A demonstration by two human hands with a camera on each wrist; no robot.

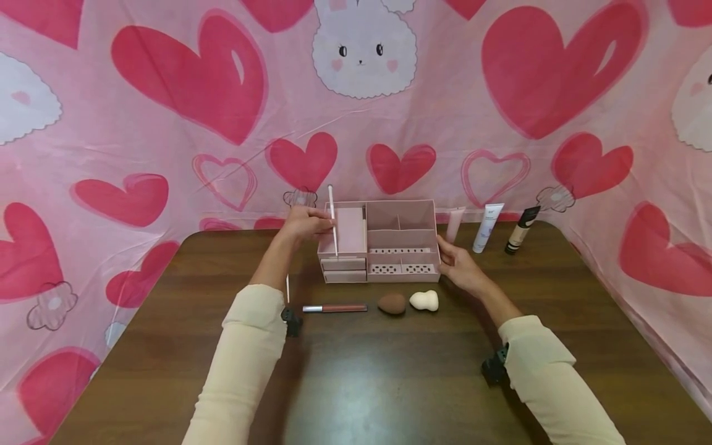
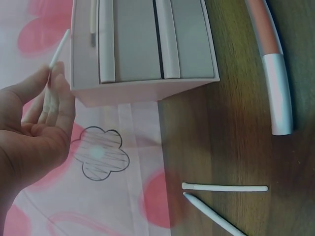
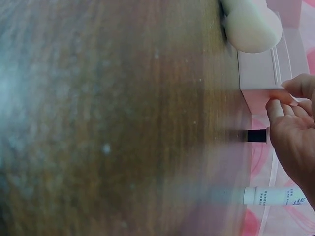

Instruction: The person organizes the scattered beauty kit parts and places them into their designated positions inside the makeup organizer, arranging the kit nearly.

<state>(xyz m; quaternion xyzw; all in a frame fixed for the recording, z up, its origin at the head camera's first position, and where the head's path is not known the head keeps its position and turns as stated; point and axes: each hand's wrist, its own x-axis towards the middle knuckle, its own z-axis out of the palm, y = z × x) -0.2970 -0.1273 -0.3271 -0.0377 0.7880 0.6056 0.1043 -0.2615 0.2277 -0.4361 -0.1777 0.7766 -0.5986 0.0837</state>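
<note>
My left hand (image 1: 308,224) pinches a slim white stick (image 1: 332,213), much like a thin makeup brush, upright at the left compartment of a pink makeup organizer (image 1: 403,239). In the left wrist view the stick (image 2: 60,48) rises from between thumb and fingers, beside the organizer's top edge. Another thin stick with a dark tip (image 1: 364,216) stands inside that compartment. Below it the organizer has two drawers; stepped sections fill its right half. My right hand (image 1: 460,267) grips the organizer's right side wall, thumb at the front edge and fingers on the outer side (image 3: 261,98).
Before the organizer lie a lip gloss tube (image 1: 336,308), a brown makeup sponge (image 1: 392,303) and a white one (image 1: 425,301). Two white sticks (image 2: 224,188) lie at the left. Right of it stand a pink tube (image 1: 455,224), a white tube (image 1: 487,228) and a black-capped foundation tube (image 1: 521,230).
</note>
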